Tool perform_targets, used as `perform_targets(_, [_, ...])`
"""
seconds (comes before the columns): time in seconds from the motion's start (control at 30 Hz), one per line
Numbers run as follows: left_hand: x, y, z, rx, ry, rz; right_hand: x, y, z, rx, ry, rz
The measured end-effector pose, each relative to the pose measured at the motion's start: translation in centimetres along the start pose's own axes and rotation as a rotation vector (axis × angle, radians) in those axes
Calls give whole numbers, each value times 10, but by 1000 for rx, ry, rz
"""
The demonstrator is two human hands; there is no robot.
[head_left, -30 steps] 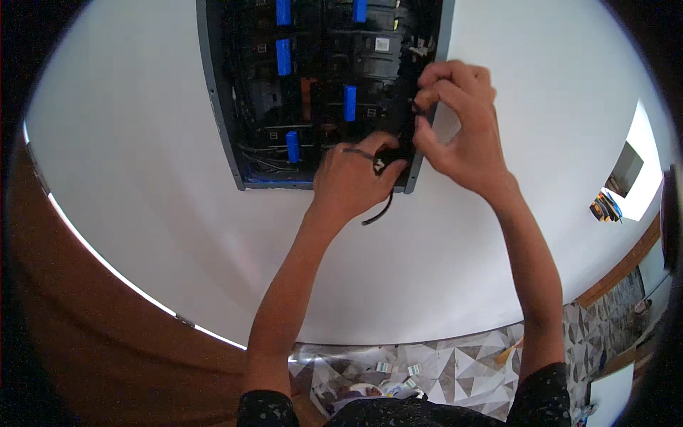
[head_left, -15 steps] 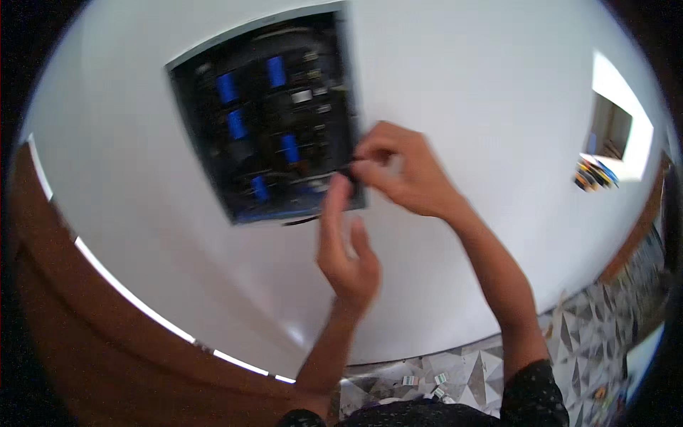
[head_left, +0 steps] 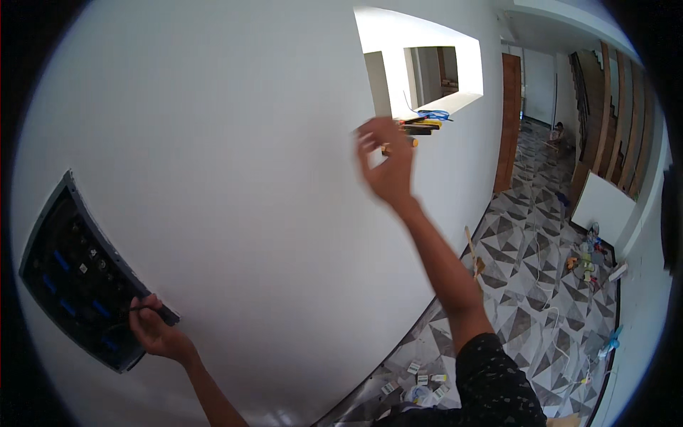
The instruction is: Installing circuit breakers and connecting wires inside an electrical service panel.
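In the head view, my left hand (head_left: 156, 331) is closed on a thin black cable (head_left: 144, 308) at the lower right of the dark electrical panel (head_left: 85, 268), set in the wall with several blue blocks inside. My right hand (head_left: 388, 160), slightly blurred, is raised with curved fingers apart. It is in front of several black, yellow and red tools (head_left: 425, 128) and a coil of blue wire (head_left: 434, 114) on the sill of a bright wall opening (head_left: 469, 67). The right hand partly hides the tools; I cannot tell whether it touches them.
The white wall (head_left: 249, 178) fills the middle. A corridor with patterned tiles (head_left: 512, 249) runs right, past a wooden door (head_left: 509, 121), slatted stairs (head_left: 612, 114) and a leaning white board (head_left: 601, 203). Small boxes (head_left: 420, 381) and clutter lie on the floor. A person (head_left: 557, 135) crouches far off.
The view has swung right, putting the panel at lower left. My right hand has left the panel and moved to the tools. My left hand remains at the panel.
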State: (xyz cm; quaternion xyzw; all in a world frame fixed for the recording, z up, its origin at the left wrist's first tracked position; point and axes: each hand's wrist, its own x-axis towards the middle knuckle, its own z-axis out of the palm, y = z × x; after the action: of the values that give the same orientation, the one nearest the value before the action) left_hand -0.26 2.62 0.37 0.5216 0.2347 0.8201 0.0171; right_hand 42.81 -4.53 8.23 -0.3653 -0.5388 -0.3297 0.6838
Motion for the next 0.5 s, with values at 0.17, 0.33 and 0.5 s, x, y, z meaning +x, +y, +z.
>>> perform_targets(0.17, [-9,-16,7,-12,107,97,48,180,-69,-742,-153,241])
perform_targets(0.33, [-14,-21,19,15,123,299,48,290,-88,-917,-802,202])
perform_targets(0.5, [-24,-20,26,198,267,285,45,368,-100,-520,-972,170])
